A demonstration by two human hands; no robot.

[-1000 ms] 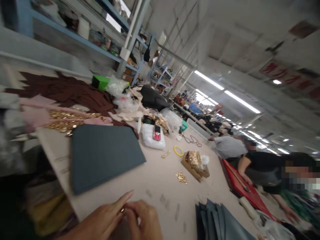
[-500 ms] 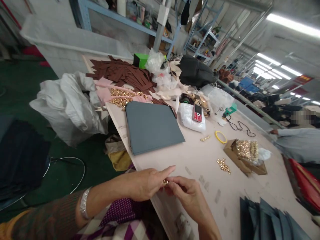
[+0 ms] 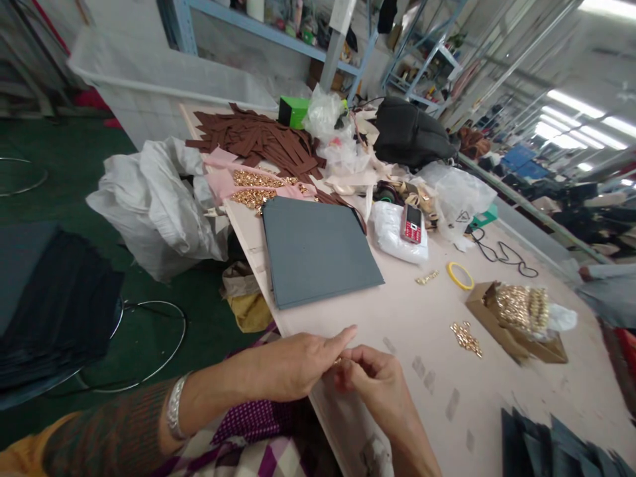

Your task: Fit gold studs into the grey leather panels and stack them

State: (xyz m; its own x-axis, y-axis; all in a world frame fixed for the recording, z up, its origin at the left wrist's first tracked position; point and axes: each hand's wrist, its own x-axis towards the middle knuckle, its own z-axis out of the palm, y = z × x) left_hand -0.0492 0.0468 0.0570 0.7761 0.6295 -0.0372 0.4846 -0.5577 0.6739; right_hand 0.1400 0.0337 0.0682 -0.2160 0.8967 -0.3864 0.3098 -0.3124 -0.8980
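Note:
Both of my hands meet over the near edge of the table. My left hand (image 3: 305, 364) is curled, with its thumb side up and one finger stretched forward. Between the hands shows a small gold-coloured metal piece (image 3: 338, 361), mostly hidden by the fingers. My right hand (image 3: 375, 377) pinches at that same spot with thumb and forefinger, its fingertips touching the left fingers. Just beyond them lies a stack of dark grey sheets (image 3: 322, 255). To the right, a small pile of gold metal pieces (image 3: 466, 338) lies loose on the table (image 3: 412, 318).
An opened cardboard box (image 3: 501, 328) holds bagged gold pieces. Nearby are a yellow tape ring (image 3: 460, 276) and a phone (image 3: 412, 224) on a white packet. Brown strips (image 3: 258, 136) and more gold hardware (image 3: 253, 197) lie at the far left. Dark folded pieces (image 3: 551, 444) stand front right.
The camera view has turned slightly, so the table things appear further right. My hands stay together, and less of the gold piece shows between the fingers.

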